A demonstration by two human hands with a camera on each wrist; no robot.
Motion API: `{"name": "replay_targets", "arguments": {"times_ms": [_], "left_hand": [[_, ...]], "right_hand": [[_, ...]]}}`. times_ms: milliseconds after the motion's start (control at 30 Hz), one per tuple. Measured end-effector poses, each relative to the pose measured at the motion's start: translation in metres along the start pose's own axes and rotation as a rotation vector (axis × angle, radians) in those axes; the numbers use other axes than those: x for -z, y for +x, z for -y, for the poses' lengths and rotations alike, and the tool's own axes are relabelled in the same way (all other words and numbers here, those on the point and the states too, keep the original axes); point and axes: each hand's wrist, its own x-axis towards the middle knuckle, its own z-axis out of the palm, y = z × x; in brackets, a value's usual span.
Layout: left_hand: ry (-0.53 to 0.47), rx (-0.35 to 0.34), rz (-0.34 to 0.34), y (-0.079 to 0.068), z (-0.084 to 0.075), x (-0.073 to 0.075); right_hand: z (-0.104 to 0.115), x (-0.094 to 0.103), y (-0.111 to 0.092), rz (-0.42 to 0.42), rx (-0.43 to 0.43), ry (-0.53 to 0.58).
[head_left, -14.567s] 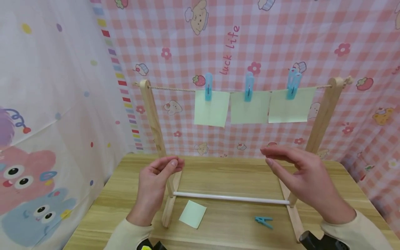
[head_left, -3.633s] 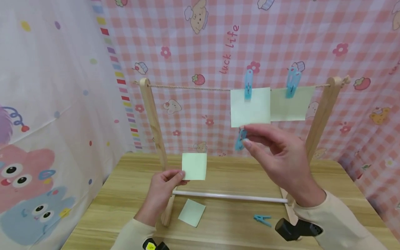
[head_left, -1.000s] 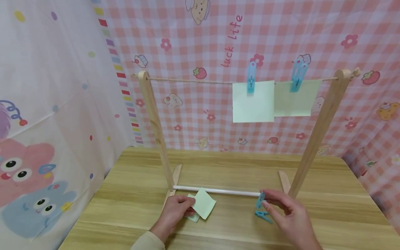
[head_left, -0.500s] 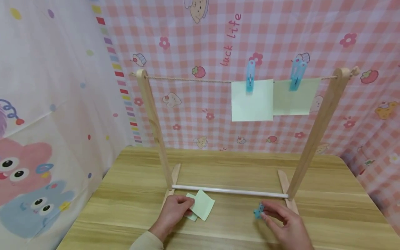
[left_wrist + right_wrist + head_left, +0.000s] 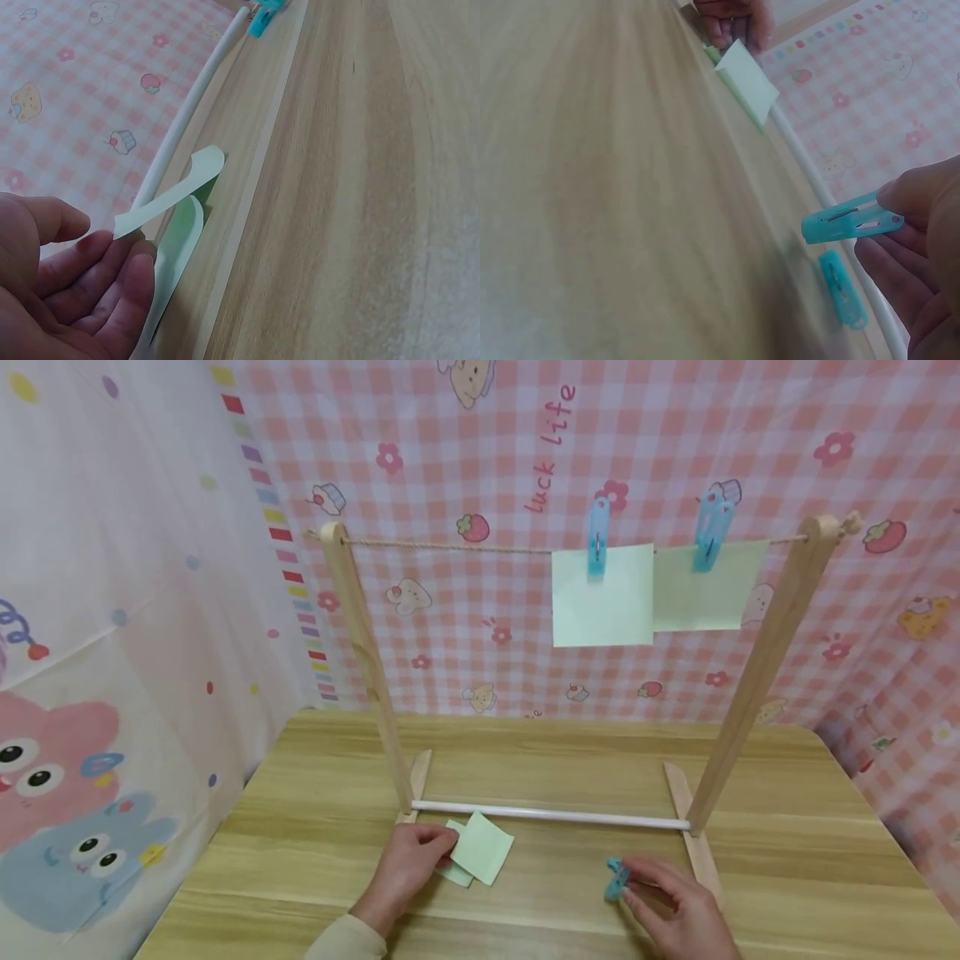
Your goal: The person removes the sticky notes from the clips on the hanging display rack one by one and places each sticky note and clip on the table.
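My left hand [image 5: 408, 864] is low over the table, thumb apart from the fingers in the left wrist view. Its fingertips are at the edge of a pale green sticky note [image 5: 487, 850], which curls up and overlaps a second sticky note [image 5: 459, 877] beneath. My right hand [image 5: 678, 906] pinches a blue clothespin [image 5: 851, 217] between thumb and fingers, just above the tabletop. Right beside it, another blue clothespin [image 5: 844, 291] lies on the table. On the string [image 5: 450, 547] hang two sticky notes, a left one [image 5: 602, 602] and a right one [image 5: 708, 593], held by blue clothespins [image 5: 597, 535].
A wooden frame stands on the table [image 5: 525, 910], with a left post [image 5: 360, 643] and a right post [image 5: 765, 677]. A white rod [image 5: 551, 815] joins them low down, just behind the hands. A pink checked cloth [image 5: 420, 418] hangs behind.
The leftmost note and its clothespin have left the string since the first frame. Both hands have come down to the table with them. Lately the right hand's clothespin has sunk beside the other one.
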Motion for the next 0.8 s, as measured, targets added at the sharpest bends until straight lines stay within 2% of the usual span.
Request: {"name": "replay_targets", "arguments": {"times_ms": [133,233,467,600,800], "left_hand": [[-0.005,-0.004,-0.026,0.002,0.001,0.001],[0.004,-0.009,-0.036,0.002,0.002,0.003],[-0.005,-0.015,-0.038,0.001,0.001,0.005],[-0.023,-0.010,-0.048,0.001,0.001,0.006],[-0.021,0.006,-0.078,0.001,-0.001,0.007]], "right_hand": [[-0.006,0.001,-0.003,-0.005,0.063,-0.020],[-0.011,0.003,-0.005,-0.011,0.112,-0.081],[-0.017,0.008,-0.008,-0.031,0.160,-0.417],[-0.017,0.011,-0.009,-0.028,0.190,-0.500],[-0.016,0.013,-0.010,-0.022,0.166,-0.587]]}}
